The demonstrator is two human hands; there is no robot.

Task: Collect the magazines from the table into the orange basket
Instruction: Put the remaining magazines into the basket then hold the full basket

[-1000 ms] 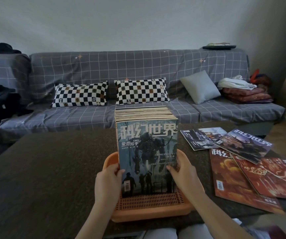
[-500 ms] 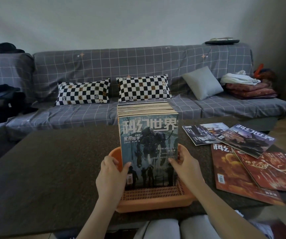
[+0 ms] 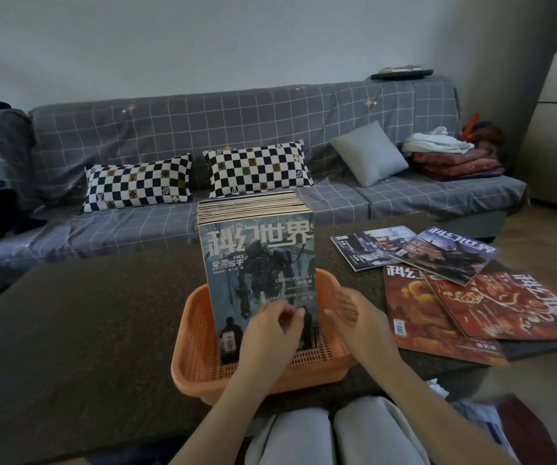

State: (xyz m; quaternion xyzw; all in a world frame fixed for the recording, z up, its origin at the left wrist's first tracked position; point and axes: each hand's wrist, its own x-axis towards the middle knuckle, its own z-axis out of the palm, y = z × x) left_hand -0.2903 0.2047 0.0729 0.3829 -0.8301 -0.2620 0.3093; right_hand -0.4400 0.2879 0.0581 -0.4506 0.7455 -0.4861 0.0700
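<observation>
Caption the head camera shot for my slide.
Both hands by upright magazines in orange basket; more magazines on table.

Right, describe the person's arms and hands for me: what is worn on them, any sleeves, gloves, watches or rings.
Both forearms are bare up to the frame's lower edge; no sleeves show. The left hand and the right hand wear no gloves, and no watch, bracelet or ring is visible on either wrist or on the fingers, though the fingers are somewhat blurred. Below the arms, light grey trousers cover the person's knees.
</observation>
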